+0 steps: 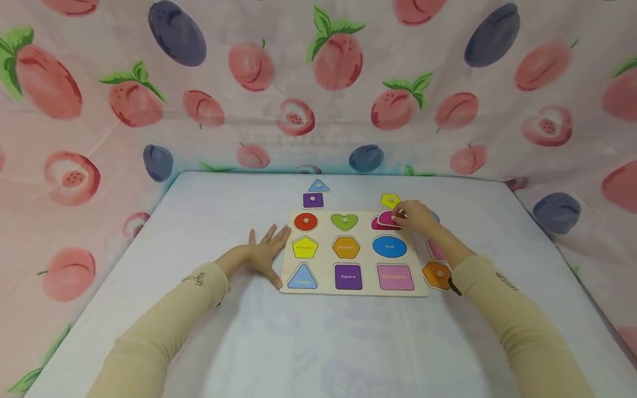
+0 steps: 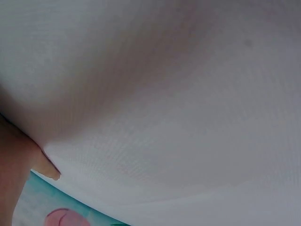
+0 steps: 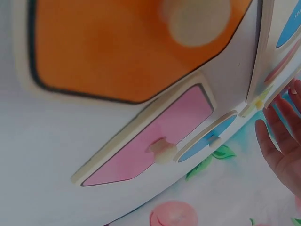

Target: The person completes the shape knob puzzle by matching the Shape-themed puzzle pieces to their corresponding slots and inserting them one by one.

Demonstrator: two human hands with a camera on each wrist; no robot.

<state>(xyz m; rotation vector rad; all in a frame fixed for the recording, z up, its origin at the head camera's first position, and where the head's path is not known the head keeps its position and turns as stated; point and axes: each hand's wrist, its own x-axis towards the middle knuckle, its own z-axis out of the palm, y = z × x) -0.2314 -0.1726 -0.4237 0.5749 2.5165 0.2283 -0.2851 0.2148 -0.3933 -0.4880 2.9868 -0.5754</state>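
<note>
A wooden shape puzzle board [image 1: 325, 284] lies flat on the table. My right hand [image 1: 417, 217] pinches a magenta semicircle piece [image 1: 386, 218] over its matching magenta picture at the board's top right, a little offset from it. In the right wrist view, the fingers of the right hand [image 3: 287, 146] stretch toward the board's far part. My left hand [image 1: 264, 255] rests with fingers spread at the board's left edge. A red circle piece [image 1: 306, 221] and a green heart piece [image 1: 344, 221] sit in the board's top row.
Behind the board lie a blue triangle piece [image 1: 318, 186], a purple square piece [image 1: 313, 200] and a yellow pentagon piece [image 1: 390, 200]. To its right are an orange hexagon piece [image 1: 437, 275], a pink rectangle piece [image 3: 150, 146] and a blue oval piece [image 3: 207, 140]. A fruit-print cloth [image 1: 298, 66] hangs behind.
</note>
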